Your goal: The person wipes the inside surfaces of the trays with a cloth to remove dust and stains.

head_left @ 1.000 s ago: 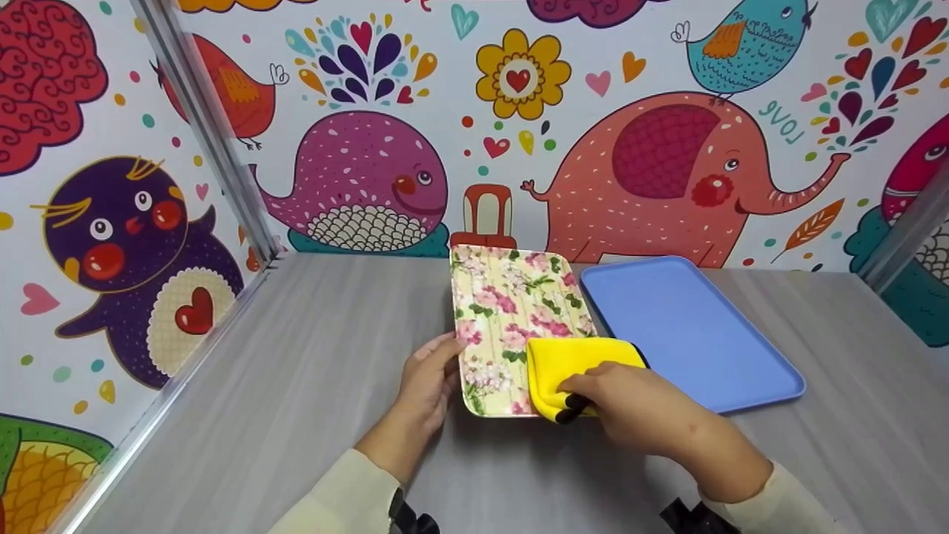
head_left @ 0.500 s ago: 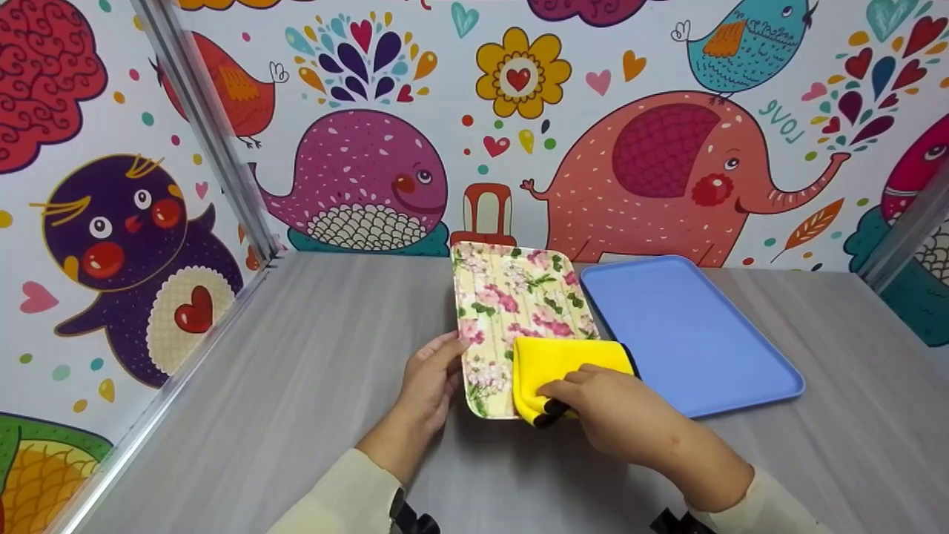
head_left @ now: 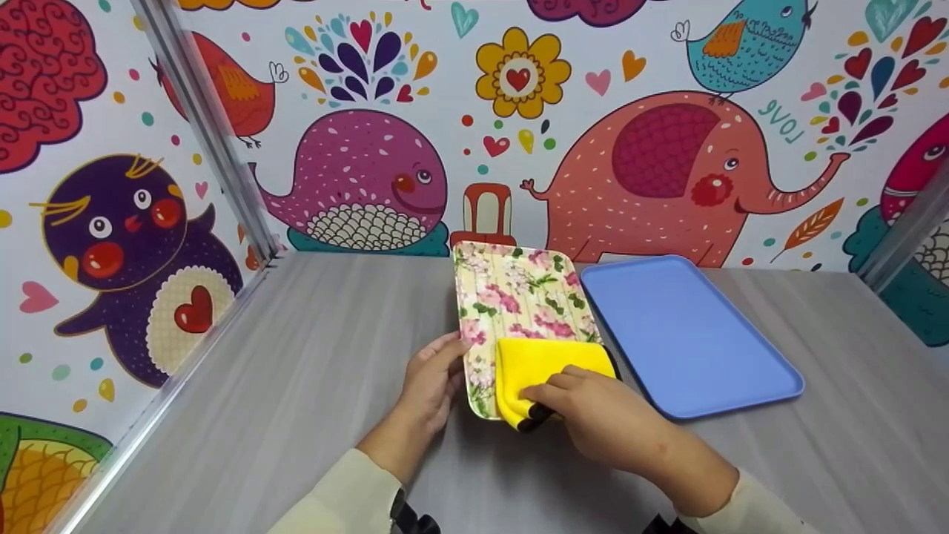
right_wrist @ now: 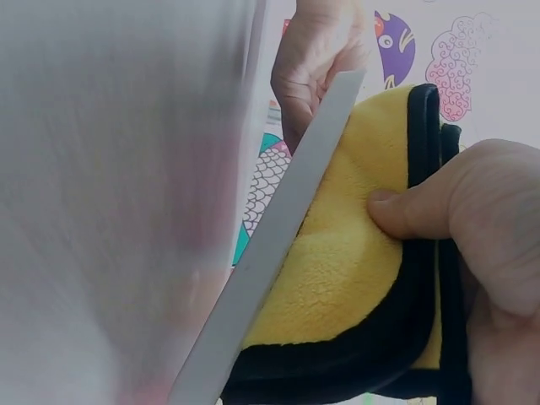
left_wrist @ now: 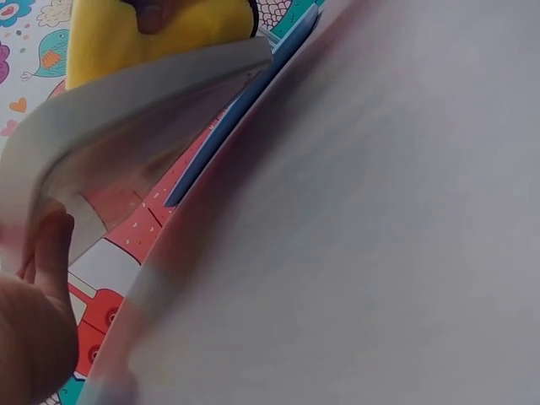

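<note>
A floral tray (head_left: 511, 297), cream with pink blossoms and green leaves, is held tilted above the table by my left hand (head_left: 432, 374), which grips its left edge with the thumb on the rim. In the left wrist view the pale underside of the tray (left_wrist: 126, 160) shows, with the fingers beneath it. My right hand (head_left: 604, 415) pinches a folded yellow cloth (head_left: 545, 360) with black edging and presses it on the near part of the tray. The right wrist view has the thumb on top of the cloth (right_wrist: 337, 253), against the tray's white rim (right_wrist: 278, 228).
A blue tray (head_left: 697, 334) lies flat on the grey table (head_left: 334, 334), just right of the floral one. Behind the table stands a wall (head_left: 504, 148) printed with cartoon animals, and a similar panel (head_left: 111, 259) closes off the left side.
My right hand has slid the yellow cloth leftward across the near part of the floral tray. The left hand stays nearly in place, and more of the blue tray's near left corner shows.
</note>
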{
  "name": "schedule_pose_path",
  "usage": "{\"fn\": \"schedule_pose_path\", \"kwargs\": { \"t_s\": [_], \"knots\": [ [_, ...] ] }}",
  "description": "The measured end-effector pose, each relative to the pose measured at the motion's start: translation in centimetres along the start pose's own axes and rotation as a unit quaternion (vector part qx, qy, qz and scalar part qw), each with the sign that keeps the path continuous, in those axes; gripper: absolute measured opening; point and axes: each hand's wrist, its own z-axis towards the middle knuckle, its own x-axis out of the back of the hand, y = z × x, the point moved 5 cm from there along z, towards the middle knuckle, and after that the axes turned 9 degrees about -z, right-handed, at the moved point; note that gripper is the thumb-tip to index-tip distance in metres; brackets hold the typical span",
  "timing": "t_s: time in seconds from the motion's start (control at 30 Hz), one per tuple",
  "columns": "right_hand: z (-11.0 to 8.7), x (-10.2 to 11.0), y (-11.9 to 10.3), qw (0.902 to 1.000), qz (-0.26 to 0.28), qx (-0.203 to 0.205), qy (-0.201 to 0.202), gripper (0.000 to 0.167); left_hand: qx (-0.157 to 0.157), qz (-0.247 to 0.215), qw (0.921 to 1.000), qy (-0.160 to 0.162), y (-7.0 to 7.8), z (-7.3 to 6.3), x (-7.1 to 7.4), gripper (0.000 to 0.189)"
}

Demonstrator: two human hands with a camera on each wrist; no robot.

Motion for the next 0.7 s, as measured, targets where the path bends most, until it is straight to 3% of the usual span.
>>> {"fn": "schedule_pose_path", "kwargs": {
  "t_s": [0.7],
  "knots": [
    [0.1,-0.1,-1.1,0.9998,0.017,0.011,0.007,0.047,0.008,0.017,0.9998,-0.009,0.1,-0.2,-0.3,0.047]
  ]
}}
